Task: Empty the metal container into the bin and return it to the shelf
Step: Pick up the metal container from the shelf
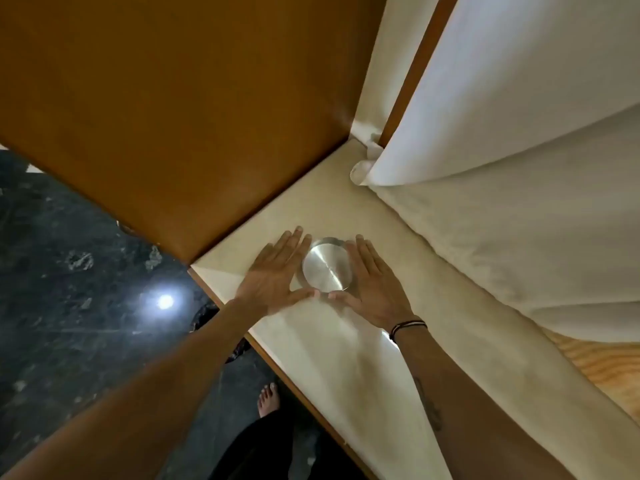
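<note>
1. Metal container [327,265] sits on the cream shelf [346,209], round and shiny, with its brushed flat face turned up toward the camera and a thin rim visible along its far edge.
2. It stands toward the left, near part of the shelf surface, not far from the shelf's left corner and well apart from the white cloth [519,109] bunched at the far right.
3. Left hand [273,271] lies flat beside the container's left side, palm down, fingers straight and close together, pointing away from the person; the thumb stretches right along the container's near edge.
4. Right hand [370,285] mirrors it on the container's right side, fingers extended and held together, thumb reaching left toward the other thumb.
5. Both thumbs nearly meet just near of the container, so the two hands frame it on three sides; the fingers look to be against or just beside its wall, though I cannot tell whether they press on it.
6. Neither hand is curled closed around the container.
7. A dark banded bracelet [408,327] circles the right wrist.
8. An orange-brown panel [173,98] rises at the shelf's far left side.
9. Dark marbled floor [69,271] shows at the left, with a bright light reflection on it, and a bare foot [268,398] stands near the shelf's front edge.
</note>
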Motion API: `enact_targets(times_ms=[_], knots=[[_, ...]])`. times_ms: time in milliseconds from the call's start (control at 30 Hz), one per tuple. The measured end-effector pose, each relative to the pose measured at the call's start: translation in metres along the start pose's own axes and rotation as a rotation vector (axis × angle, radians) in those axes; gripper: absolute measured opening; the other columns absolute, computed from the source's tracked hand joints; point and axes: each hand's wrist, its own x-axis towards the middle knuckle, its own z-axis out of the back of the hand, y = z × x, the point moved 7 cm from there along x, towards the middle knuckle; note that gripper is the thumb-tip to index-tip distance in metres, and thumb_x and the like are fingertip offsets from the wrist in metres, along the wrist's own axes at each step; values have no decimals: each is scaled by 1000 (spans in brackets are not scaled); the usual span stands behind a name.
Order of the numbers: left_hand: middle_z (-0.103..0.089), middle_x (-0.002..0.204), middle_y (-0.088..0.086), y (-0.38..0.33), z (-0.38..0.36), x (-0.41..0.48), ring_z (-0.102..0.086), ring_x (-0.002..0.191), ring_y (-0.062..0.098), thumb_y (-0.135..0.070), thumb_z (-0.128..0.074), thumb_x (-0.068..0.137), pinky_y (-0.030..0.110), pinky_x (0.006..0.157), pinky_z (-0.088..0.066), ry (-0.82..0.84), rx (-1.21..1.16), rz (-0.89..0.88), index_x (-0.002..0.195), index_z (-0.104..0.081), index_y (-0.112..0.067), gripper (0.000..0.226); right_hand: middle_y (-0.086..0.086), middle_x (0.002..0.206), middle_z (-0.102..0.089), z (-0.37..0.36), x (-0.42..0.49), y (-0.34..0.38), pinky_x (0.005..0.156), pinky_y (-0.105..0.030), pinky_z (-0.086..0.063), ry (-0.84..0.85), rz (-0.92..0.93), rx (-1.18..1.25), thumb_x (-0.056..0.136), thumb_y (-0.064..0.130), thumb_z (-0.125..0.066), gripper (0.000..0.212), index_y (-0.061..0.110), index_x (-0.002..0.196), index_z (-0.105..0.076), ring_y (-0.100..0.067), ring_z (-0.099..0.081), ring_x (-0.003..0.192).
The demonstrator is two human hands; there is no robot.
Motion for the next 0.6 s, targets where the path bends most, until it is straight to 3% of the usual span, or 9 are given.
enact_targets(times_ms=[67, 200, 300, 433, 600], knots=[[-10, 193, 4, -1, -5, 5, -11, 180, 23, -86, -53, 94, 41, 145, -23, -10, -48, -30, 183, -9, -13, 123, -6, 190, -6, -6, 4, -2, 138, -42, -31, -6, -19, 65, 78, 99, -47, 140, 12, 180, -7, -23, -11, 176], [-31, 188, 4, -1, -10, 11, -31, 176, 21, -69, -81, 88, 39, 139, -37, -39, -202, 7, 181, -24, -11, 124, 0, 190, -7, -19, 8, -6, 112, -46, -59, -38, -67, 143, 84, 76, -77, 134, 15, 180, -6, -25, -35, 169], [-35, 187, -3, 3, -13, 13, -36, 173, 18, -61, -91, 81, 38, 138, -39, -9, -346, 63, 182, -25, -21, 127, 7, 189, -7, -26, 10, -9, 113, -40, -57, -42, -113, 205, 84, 63, -90, 136, 22, 180, -3, -22, -40, 165], [-48, 180, -6, 6, -13, 17, -47, 166, 19, -46, -103, 72, 36, 134, -43, 20, -552, 155, 179, -34, -27, 128, 5, 185, -29, -32, 9, -9, 118, -27, -42, -84, -208, 389, 76, 53, -100, 136, 24, 179, -17, -23, -45, 162], [-70, 156, -1, 10, -9, 14, -66, 147, 21, -15, -108, 68, 36, 123, -58, 81, -897, 191, 172, -48, -29, 121, 2, 174, -50, -18, -5, -1, 127, -40, -47, -169, -252, 592, 70, 47, -105, 126, 23, 174, -36, -23, -52, 157]])
